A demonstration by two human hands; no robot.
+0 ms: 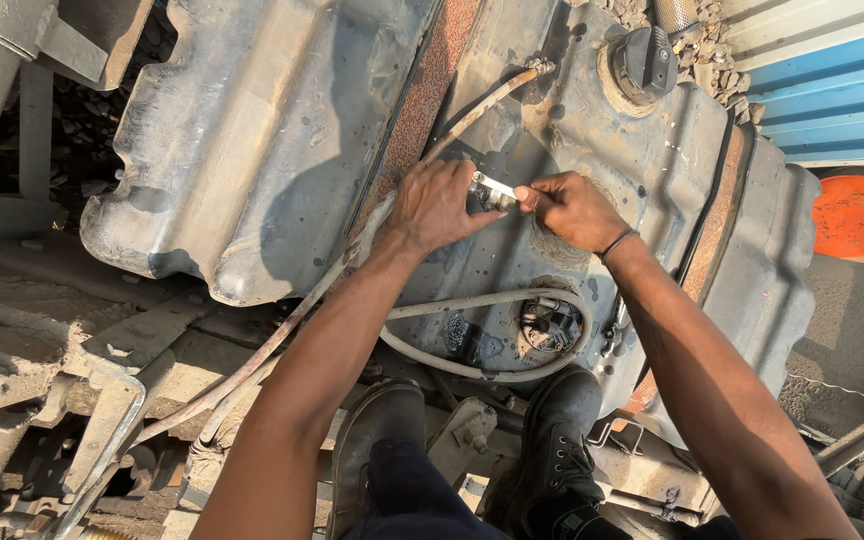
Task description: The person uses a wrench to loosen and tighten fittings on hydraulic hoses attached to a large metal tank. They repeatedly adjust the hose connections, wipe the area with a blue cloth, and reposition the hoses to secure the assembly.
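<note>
Dusty grey metal tank (282, 130) under both hands, gravel (707, 45) beyond.

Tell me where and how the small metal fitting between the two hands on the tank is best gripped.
Probably by its two ends, pinched from either side. The metal fitting lies roughly crosswise on the grey tank, short and slim, so only fingertips fit. The left hand covers its left end and the right hand pinches its right end, with the pale hose leading off up the tank.
</note>
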